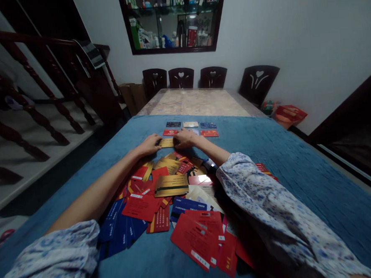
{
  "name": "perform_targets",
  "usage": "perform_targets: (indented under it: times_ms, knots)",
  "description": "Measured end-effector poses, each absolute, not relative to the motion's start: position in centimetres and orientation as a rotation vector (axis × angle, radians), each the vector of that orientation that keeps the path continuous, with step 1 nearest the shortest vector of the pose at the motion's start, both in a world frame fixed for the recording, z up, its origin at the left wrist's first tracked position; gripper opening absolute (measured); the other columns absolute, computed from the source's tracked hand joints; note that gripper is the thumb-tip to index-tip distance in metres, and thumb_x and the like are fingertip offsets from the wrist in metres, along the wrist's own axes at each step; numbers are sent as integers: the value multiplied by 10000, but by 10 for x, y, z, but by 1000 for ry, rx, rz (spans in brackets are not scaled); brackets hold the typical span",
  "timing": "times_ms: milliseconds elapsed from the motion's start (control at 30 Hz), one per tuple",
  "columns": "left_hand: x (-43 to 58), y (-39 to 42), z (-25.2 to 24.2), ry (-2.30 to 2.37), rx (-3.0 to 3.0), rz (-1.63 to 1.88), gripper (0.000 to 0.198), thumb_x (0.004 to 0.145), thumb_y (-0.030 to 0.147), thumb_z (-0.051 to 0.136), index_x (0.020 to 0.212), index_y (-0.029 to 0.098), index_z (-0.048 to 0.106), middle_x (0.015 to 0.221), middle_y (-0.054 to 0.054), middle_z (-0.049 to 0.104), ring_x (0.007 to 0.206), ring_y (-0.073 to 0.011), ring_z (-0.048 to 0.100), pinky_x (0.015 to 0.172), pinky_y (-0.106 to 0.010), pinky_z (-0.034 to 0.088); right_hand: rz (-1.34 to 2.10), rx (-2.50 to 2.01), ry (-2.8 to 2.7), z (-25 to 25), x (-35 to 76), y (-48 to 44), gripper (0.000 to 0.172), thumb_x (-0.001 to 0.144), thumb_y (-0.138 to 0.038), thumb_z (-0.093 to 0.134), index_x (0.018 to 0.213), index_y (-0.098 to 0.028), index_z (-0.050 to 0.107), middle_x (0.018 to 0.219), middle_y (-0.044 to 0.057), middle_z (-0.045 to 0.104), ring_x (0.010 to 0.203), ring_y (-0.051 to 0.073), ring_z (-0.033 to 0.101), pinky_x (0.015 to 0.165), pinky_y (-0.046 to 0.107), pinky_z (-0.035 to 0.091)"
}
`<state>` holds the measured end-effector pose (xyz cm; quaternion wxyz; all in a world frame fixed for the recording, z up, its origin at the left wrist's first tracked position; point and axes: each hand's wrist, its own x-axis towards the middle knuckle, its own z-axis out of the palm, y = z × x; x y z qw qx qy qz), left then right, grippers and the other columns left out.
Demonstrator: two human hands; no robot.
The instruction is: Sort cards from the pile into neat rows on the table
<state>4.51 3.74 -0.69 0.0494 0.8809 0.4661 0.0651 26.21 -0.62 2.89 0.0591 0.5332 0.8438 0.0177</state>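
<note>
A gold card [166, 143] lies flat on the blue cloth [249, 147], held at its left end by my left hand [149, 145]. At the card's right end, the bent fingers of my right hand [185, 138] close on it. Just beyond are two rows of cards: a dark card [173, 124], a cream card [190, 124] and a blue card [208, 125] at the back. In front of them are a red card [170, 132], a pale card mostly hidden by my right hand, and another red card [209, 133]. Below my hands spreads a loose pile of red, gold and blue cards [171, 186].
Past the cloth, the marbled tabletop [198, 100] continues towards several dark chairs [182, 78]. A wooden railing [44, 89] runs along the left. A red bag [289, 115] is by the right wall, and a glass cabinet [174, 50] is set in the far wall.
</note>
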Motion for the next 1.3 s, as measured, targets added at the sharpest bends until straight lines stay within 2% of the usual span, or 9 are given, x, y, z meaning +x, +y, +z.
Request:
perform_targets:
  times_ms: [267,467,800,1033,1300]
  knots:
    - [49,41,-4,1428,2659,171,449,773,250,648,1209,150,698,1177,-99,659,1061,-258,640,1004,-347,521,-13,1596,2532,37,258,-9,394,853,-313,626,1202,-173,743,1360,188,668,1309,393,549,1020,553,515]
    - [51,42,-2,1434,2660,133,351,761,252,647,1095,167,713,1148,-83,652,1073,-256,628,1017,-336,508,-16,1593,2503,38,258,-8,412,845,-286,615,1223,-179,740,1376,180,661,1312,379,564,1039,559,508]
    - [53,42,-7,1480,2647,143,408,768,239,632,1163,157,696,1174,-106,657,1141,-266,623,1068,-344,490,46,1551,2510,40,256,-8,426,879,-417,617,1198,-166,748,1382,181,650,1318,358,561,1006,474,545]
    - [55,38,-6,1509,2626,151,399,770,218,633,1158,144,690,1200,-131,658,1143,-281,629,1062,-367,493,83,1542,2491,38,254,-6,424,877,-344,565,1225,-171,734,1372,163,663,1292,335,587,966,432,567]
    - [54,35,-8,1531,2651,159,369,793,222,626,1152,163,682,1194,-105,674,1138,-273,627,1061,-366,494,66,1587,2508,34,254,-6,435,816,-279,583,1208,-199,754,1380,165,658,1328,383,545,1010,566,525]
